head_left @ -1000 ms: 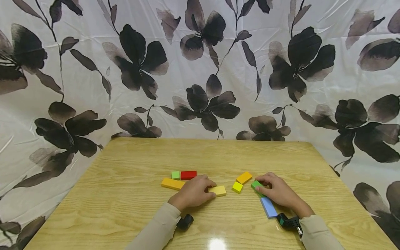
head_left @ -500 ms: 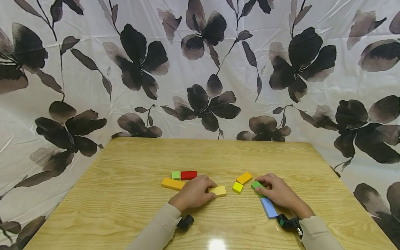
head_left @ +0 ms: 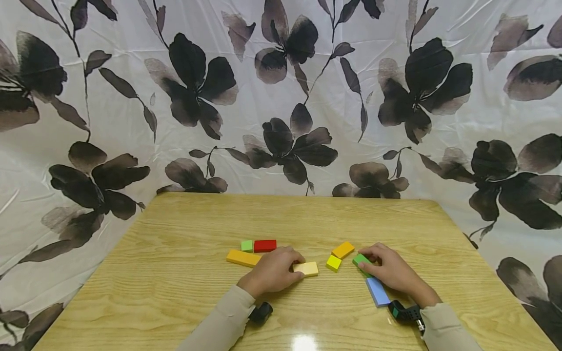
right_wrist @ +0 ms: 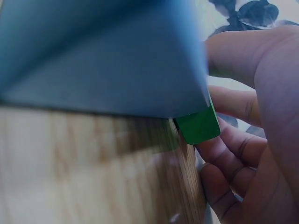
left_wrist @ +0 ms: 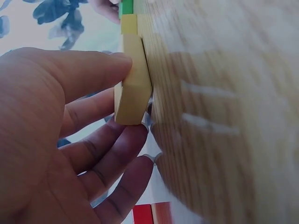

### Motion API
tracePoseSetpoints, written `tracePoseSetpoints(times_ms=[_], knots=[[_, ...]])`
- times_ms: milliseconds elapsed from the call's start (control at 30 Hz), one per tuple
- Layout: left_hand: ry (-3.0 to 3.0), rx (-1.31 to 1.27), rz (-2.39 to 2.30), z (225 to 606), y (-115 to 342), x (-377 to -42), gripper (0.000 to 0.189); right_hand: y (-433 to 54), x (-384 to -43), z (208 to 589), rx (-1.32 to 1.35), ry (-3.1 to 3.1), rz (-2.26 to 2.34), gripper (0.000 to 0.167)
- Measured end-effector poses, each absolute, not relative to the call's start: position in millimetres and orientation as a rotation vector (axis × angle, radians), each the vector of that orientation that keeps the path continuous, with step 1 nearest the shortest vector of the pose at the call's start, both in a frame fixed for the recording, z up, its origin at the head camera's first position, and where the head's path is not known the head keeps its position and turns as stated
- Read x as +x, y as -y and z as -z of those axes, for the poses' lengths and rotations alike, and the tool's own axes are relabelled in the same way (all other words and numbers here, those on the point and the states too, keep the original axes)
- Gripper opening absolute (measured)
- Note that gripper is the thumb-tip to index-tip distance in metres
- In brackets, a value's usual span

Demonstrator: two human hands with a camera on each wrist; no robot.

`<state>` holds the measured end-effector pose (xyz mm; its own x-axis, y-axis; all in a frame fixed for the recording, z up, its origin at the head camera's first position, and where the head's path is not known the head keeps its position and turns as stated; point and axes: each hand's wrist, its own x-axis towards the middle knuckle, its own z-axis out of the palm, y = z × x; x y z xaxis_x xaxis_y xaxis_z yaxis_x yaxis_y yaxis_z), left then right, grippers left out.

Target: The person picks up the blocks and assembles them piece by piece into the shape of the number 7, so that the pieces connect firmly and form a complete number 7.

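My left hand (head_left: pixel 273 271) pinches a pale yellow block (head_left: pixel 307 268) between thumb and fingers, low at the tabletop; its left end is hidden by the hand. In the left wrist view the thumb lies along the face of this pale yellow block (left_wrist: pixel 133 86). On the right, my right hand (head_left: pixel 392 271) grips a green block (head_left: pixel 362 262) by its sides. A blue block (head_left: pixel 378 292) lies just below the green one and fills much of the right wrist view, where the green block's end (right_wrist: pixel 200 127) shows beyond it.
Between the hands lie a bright yellow cube (head_left: pixel 333 263) and an orange block (head_left: pixel 343 250), close together. Behind the left hand are a light green cube (head_left: pixel 247 245), a red block (head_left: pixel 265 245) and a long orange block (head_left: pixel 242 258). A floral cloth (head_left: pixel 281 97) hangs behind the wooden table (head_left: pixel 197 302).
The left hand's pale yellow block looks slightly tilted compared with before. Both hands otherwise keep their places and the other blocks stay where they were.
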<state>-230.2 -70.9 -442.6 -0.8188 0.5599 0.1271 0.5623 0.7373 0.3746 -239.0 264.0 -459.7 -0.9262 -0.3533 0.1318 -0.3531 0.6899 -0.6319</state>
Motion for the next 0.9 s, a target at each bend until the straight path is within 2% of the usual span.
tracePoseSetpoints(times_ms=[900], knots=[[2.912, -0.900, 0.918, 443.4, 73.7, -229.0, 0.023, -264.6, -238.9, 462.6, -0.612, -2.882, 1.094, 0.043]])
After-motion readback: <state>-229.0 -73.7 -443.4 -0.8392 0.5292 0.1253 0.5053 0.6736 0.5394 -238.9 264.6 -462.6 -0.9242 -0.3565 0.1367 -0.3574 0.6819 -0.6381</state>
